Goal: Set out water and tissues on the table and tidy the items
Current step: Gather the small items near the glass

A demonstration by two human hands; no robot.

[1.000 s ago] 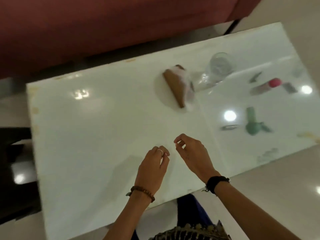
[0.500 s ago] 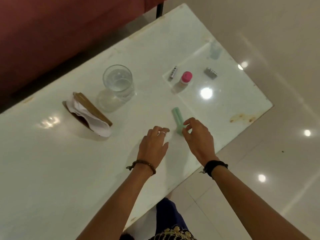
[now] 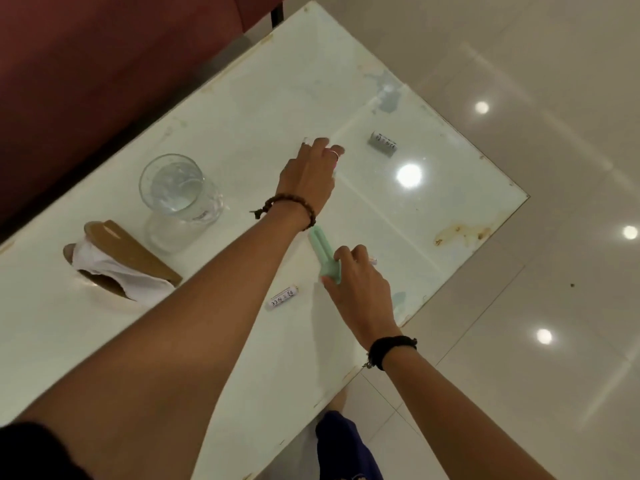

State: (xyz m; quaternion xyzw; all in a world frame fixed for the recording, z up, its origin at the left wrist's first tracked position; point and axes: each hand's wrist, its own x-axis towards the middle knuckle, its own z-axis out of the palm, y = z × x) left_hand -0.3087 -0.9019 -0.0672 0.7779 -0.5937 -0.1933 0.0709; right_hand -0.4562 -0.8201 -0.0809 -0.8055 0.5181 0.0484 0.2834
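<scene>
My right hand (image 3: 360,282) pinches the mint-green clip-like tool (image 3: 323,252) near the worktop's (image 3: 242,109) near edge. My left hand (image 3: 308,171) reaches over the middle, fingers curled over something I cannot make out, so I cannot tell its grasp. The glass of water (image 3: 176,195) and tissue holder (image 3: 121,265) stand toward the left end. To tidy well, I judge I should lift the tool cleanly, mindful of the small white tube (image 3: 284,297) beside it; a grey packet (image 3: 382,144) lies toward the right corner.
</scene>
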